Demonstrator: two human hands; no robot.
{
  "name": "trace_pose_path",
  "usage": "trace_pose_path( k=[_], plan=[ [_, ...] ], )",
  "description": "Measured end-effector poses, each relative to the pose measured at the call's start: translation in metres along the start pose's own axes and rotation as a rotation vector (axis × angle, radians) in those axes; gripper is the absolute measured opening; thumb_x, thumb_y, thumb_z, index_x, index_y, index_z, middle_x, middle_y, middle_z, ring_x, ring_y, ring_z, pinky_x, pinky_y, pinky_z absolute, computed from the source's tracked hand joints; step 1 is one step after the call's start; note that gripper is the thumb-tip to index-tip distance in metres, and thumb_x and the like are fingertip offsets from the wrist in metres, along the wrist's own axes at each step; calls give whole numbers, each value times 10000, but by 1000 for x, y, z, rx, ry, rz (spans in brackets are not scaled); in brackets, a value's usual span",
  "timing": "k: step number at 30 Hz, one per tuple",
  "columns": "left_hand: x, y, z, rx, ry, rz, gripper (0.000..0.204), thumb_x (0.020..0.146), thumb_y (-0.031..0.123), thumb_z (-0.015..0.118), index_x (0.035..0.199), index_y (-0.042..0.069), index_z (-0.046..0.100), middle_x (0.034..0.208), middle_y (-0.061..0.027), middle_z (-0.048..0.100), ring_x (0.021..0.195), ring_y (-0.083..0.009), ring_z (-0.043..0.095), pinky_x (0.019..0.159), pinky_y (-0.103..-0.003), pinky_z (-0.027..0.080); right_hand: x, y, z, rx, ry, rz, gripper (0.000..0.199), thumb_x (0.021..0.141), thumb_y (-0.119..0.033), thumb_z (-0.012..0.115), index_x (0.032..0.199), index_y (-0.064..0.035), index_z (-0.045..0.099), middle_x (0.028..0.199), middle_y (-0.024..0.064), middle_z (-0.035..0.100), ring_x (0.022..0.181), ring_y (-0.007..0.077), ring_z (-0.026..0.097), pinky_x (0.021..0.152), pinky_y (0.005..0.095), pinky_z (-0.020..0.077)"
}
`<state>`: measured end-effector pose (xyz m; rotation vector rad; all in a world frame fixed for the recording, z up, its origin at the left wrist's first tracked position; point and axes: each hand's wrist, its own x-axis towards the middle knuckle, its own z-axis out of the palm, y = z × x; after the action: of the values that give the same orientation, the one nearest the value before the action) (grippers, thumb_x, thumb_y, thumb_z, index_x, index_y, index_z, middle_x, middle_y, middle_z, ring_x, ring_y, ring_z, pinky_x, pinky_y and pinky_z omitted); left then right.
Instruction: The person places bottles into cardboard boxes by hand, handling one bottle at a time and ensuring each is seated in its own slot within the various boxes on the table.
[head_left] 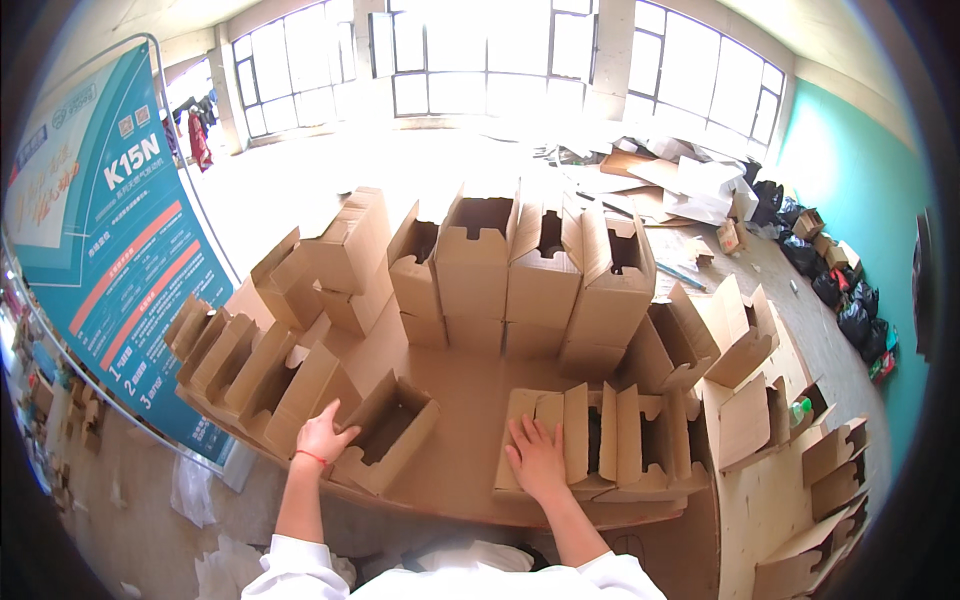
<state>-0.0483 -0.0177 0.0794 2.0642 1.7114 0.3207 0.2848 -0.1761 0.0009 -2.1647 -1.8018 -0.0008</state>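
Observation:
My left hand (322,440) is at the near-left wall of an open cardboard box (412,430), its thumb over the wall and its index finger stretched along the outside. The box looks empty, and its long opening faces up. My right hand (537,457) lies with spread fingers on the closed top flaps of another cardboard box (524,403), at the left end of a row of boxes on the right. Beside my left hand, more open boxes (262,378) stand in a row toward the left. Bare tabletop (455,440) shows between my hands.
Tall stacked boxes (475,290) line the table's far side. Further open boxes (745,425) stand on a pale wooden surface at right. A blue-green banner (130,250) rises at left. Flattened cardboard (690,190) and black bags (855,325) lie on the floor beyond.

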Motion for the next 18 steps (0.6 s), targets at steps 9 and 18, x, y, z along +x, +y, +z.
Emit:
trace_pose_path(
  k=[9, 18],
  plan=[
    [-15, 62, 48, -699, -636, -134, 500, 948, 256, 563, 1260, -114, 436, 1252, -160, 511, 1114, -234, 552, 822, -396, 587, 0, -1, 2, 112, 19, 32, 519, 936, -353, 481, 1394, -116, 426, 1430, 121, 422, 1340, 294, 362, 1136, 556, 134],
    [-12, 52, 93, -877, -643, -114, 445, 946, 194, 559, 1330, 7, 437, 1310, -141, 523, 1143, -273, 555, 885, -446, 538, 13, -65, -44, 299, 30, 125, 792, 811, -364, 652, 1462, -92, 295, 1490, 204, 292, 1405, 400, 193, 1137, 567, 103]
  ],
)
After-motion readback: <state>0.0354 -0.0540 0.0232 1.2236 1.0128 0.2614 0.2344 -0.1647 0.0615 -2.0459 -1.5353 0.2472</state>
